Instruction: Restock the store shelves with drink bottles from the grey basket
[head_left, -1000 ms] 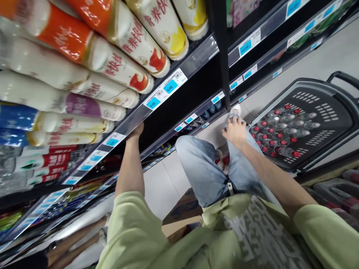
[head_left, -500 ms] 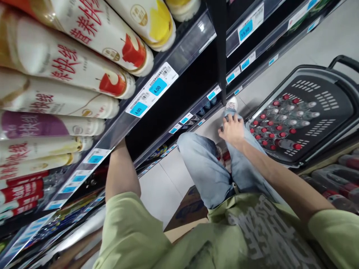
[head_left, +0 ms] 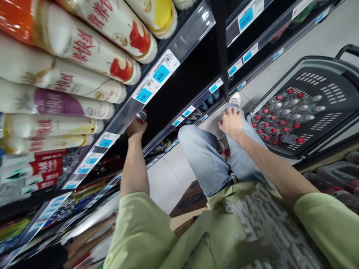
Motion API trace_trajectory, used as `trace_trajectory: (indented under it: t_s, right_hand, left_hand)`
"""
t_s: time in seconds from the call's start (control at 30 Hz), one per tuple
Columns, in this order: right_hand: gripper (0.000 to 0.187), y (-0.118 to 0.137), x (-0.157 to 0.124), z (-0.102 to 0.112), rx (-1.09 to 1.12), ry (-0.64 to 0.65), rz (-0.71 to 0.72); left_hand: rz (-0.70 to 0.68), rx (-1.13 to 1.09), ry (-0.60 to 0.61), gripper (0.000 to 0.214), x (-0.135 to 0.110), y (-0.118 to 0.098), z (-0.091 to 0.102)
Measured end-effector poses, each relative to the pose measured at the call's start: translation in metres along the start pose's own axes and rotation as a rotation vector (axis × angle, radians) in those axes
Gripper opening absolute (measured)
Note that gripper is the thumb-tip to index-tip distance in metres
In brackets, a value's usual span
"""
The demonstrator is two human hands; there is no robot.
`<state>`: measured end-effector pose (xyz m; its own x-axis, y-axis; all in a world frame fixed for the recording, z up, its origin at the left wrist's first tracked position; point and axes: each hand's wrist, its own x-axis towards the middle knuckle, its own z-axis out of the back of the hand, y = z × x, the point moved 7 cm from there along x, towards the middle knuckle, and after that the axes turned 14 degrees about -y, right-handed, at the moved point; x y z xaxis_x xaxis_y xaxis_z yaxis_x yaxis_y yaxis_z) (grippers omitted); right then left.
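Glare spots the shelf edge [head_left: 193, 31]; my left hand [head_left: 136, 129] meets deep shadow; wide-angle distortion stretches my right sleeve [head_left: 327, 220].

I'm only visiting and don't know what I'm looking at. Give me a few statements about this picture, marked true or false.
1. Bottles lie or stand in the dark basket, several showing red caps. True.
2. The right hand is inside the basket. False: it rests on the jeans leg.
3. The left hand is beneath a shelf edge carrying price tags. True.
4. The left hand is empty. False: it holds a shiny-ended object, mostly hidden.
5. The shirt is red. False: it is green.
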<state>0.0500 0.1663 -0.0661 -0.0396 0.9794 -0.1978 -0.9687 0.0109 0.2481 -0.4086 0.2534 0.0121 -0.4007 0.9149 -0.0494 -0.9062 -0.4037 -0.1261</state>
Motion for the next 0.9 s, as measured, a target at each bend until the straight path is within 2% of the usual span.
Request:
trace_trajectory:
  t_s: [0.07, 0.17, 0.3, 0.47, 0.57, 0.7, 0.8, 0.83, 0.9]
  right_hand:
    - [0.057, 0.000, -0.002, 0.003, 0.020, -0.007, -0.003]
    - [0.055, -0.002, -0.003, 0.007, 0.050, -0.019, -0.006]
    - [0.050, -0.007, -0.006, 0.013, 0.067, -0.049, -0.001]
    - [0.051, -0.011, -0.021, 0.020, 0.089, -0.076, 0.057]
    - [0.057, -0.014, -0.031, 0.025, 0.099, -0.117, 0.099]
    - [0.080, -0.007, -0.047, 0.030, 0.253, -0.163, 0.177]
    - [0.097, 0.008, -0.069, 0.029, 0.542, -0.139, 0.246]
    - [0.099, 0.012, -0.078, 0.026, 0.662, -0.111, 0.250]
    - [0.089, 0.020, -0.094, 0.018, 0.852, -0.028, 0.270]
  left_hand:
    - [0.046, 0.009, -0.042, 0.029, -0.024, 0.001, 0.003]
    - [0.020, -0.016, -0.064, 0.026, -0.057, -0.009, 0.013]
    - [-0.022, -0.039, -0.068, 0.033, -0.095, -0.027, 0.035]
    - [-0.110, -0.189, -0.121, 0.022, -0.138, -0.052, 0.070]
    - [-0.257, -0.271, -0.172, 0.028, -0.167, -0.080, 0.095]
    - [-0.408, -0.294, -0.187, 0.033, -0.212, -0.134, 0.117]
    - [-0.471, -0.398, -0.092, 0.033, -0.244, -0.175, 0.114]
    - [-0.486, -0.431, -0.044, 0.031, -0.252, -0.187, 0.109]
    - [-0.507, -0.486, 0.057, 0.029, -0.266, -0.207, 0.094]
